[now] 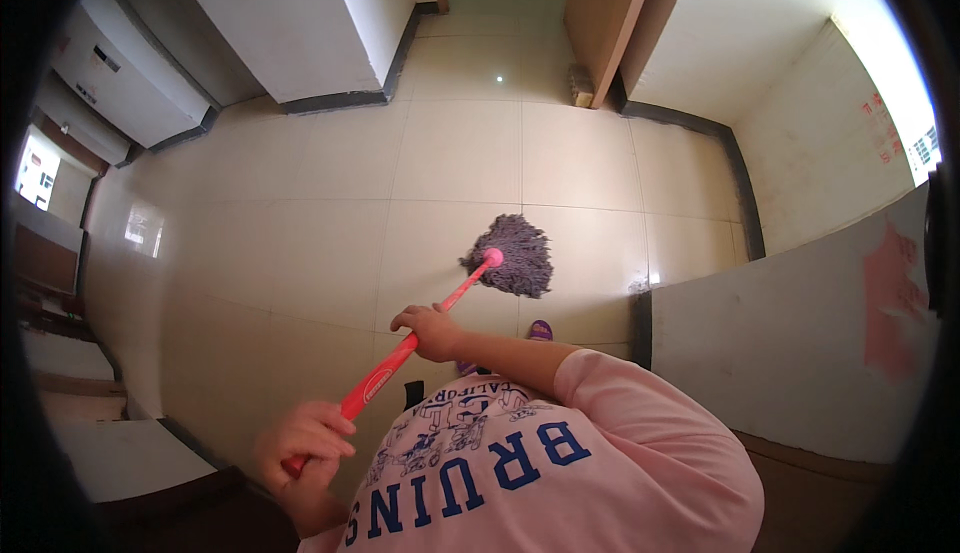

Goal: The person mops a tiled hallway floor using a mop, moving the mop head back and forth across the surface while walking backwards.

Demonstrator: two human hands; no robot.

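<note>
A string mop with a grey-purple yarn head rests spread on the tiled floor before me. Its red-pink handle runs from a pink socket down to the lower left, bearing a printed oval. My left hand is wrapped around the upper end of that handle, somewhat blurred. Farther down the shaft, my right hand grips it with the arm across my front. Just below the mop head shows the toe of a purple slipper; the other slipper is mostly hidden under my right arm.
Glossy beige tiles reach into a doorway with a wooden door standing open, a small block at its foot. White walls with dark skirting border the floor on the right. Furniture lines the far left.
</note>
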